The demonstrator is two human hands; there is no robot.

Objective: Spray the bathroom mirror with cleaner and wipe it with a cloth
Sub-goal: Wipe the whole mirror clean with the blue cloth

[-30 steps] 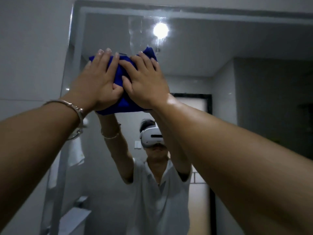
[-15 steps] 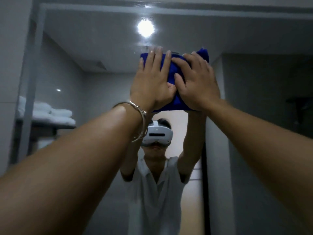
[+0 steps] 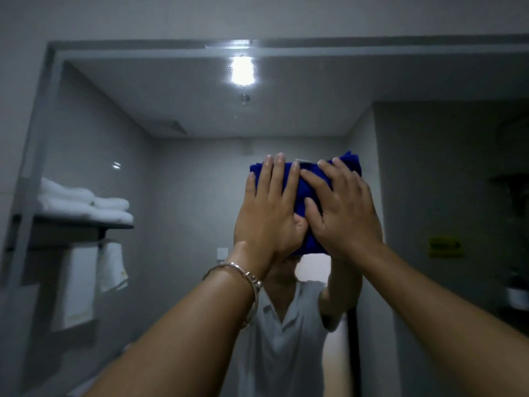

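A folded blue cloth (image 3: 297, 193) lies flat against the bathroom mirror (image 3: 186, 167), near its middle. My left hand (image 3: 267, 213), with a silver bracelet on the wrist, presses on the cloth with straight fingers. My right hand (image 3: 343, 213) presses beside it, fingers spread, its fingertips overlapping the left hand's. Droplets and a wet streak show on the glass near the reflected ceiling light (image 3: 242, 71). No spray bottle is in view.
The mirror's frame (image 3: 54, 61) runs along the top and left. In the reflection I see a shelf with folded white towels (image 3: 83, 204), hanging towels (image 3: 111, 266) below it, and a person in a white shirt (image 3: 286, 339).
Both hands have slid the cloth from the mirror's upper left to the right and then down toward the middle. The view has shifted with them.
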